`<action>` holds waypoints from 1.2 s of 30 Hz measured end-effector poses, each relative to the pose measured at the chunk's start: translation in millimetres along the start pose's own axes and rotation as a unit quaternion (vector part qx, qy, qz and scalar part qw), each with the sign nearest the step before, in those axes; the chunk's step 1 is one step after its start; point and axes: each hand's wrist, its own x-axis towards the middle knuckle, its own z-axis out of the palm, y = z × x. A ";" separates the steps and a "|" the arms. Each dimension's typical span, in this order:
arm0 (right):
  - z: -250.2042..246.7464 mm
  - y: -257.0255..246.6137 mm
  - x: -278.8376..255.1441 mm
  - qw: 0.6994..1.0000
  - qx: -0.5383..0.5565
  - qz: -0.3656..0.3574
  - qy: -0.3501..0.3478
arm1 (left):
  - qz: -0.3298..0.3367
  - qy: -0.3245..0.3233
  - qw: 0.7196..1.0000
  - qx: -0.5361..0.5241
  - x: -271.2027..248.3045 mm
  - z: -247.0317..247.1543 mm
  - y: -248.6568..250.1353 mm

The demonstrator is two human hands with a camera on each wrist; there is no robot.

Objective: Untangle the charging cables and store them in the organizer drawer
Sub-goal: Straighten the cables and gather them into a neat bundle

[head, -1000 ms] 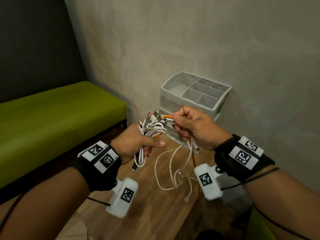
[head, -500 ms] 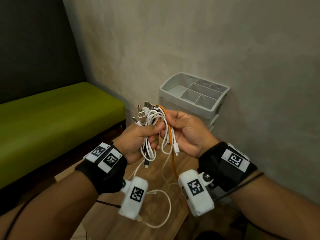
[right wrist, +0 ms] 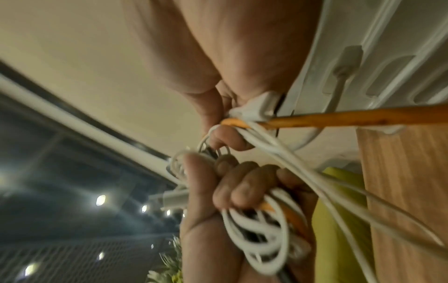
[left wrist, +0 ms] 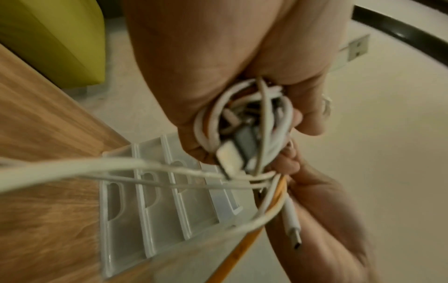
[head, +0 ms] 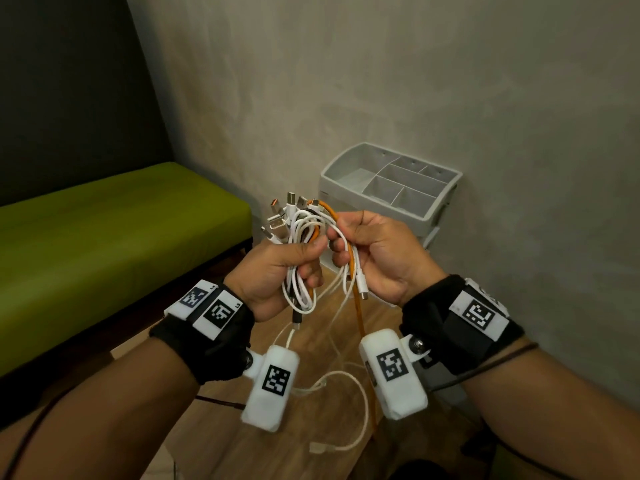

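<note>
A tangled bundle of charging cables (head: 301,237), mostly white with one orange and one black, is held in the air over the wooden table. My left hand (head: 277,268) grips the looped bundle (left wrist: 244,124) in its fist, plugs sticking up above it. My right hand (head: 374,251) pinches strands beside it, with the orange cable (head: 360,306) (right wrist: 339,116) and white strands (right wrist: 278,151) running under its fingers. A white plug (head: 362,289) hangs by the right palm. Loose white ends trail down to the table. The grey organizer (head: 391,192) stands behind the hands against the wall.
The organizer's drawer fronts (left wrist: 155,210) show below the bundle in the left wrist view, all shut. The wooden table (head: 311,427) lies under my hands. A green bench (head: 104,237) runs along the left. The grey wall (head: 381,81) stands close behind.
Both hands have lifted the bundle higher and drawn closer together. The right hand has turned palm up, and the loose strands now hang further down toward the table.
</note>
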 end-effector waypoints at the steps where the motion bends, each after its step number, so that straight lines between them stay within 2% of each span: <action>1: 0.9 1.9 -1.1 1.000 -0.012 -0.002 -0.003 | 0.005 0.018 1.000 -0.001 1.1 2.7 -1.0; 7: 1.4 13.3 -3.9 0.999 -0.051 0.005 0.003 | -0.015 0.055 0.998 0.002 3.7 2.9 -7.3; 13: 2.1 11.5 -1.3 1.000 -0.007 -0.012 0.024 | 0.010 0.083 0.996 0.004 8.2 8.0 -6.4; 21: -3.0 17.0 2.9 0.995 -0.084 -0.008 0.056 | 0.010 0.092 0.996 0.014 6.7 7.6 -8.3; 27: 2.9 18.0 4.7 0.996 -0.065 -0.015 0.063 | 0.019 0.089 0.996 -0.009 9.4 14.0 -5.0; 30: 4.1 19.5 4.9 0.998 -0.046 -0.003 0.052 | 0.009 0.083 0.996 -0.019 10.4 14.5 -3.5; 34: 4.3 25.3 5.7 0.994 -0.097 -0.008 0.051 | 0.023 0.110 0.993 -0.040 13.8 16.6 -0.5; 36: 1.2 26.2 2.8 0.990 -0.143 0.002 -0.010 | 0.038 0.123 0.991 -0.048 15.9 18.2 0.5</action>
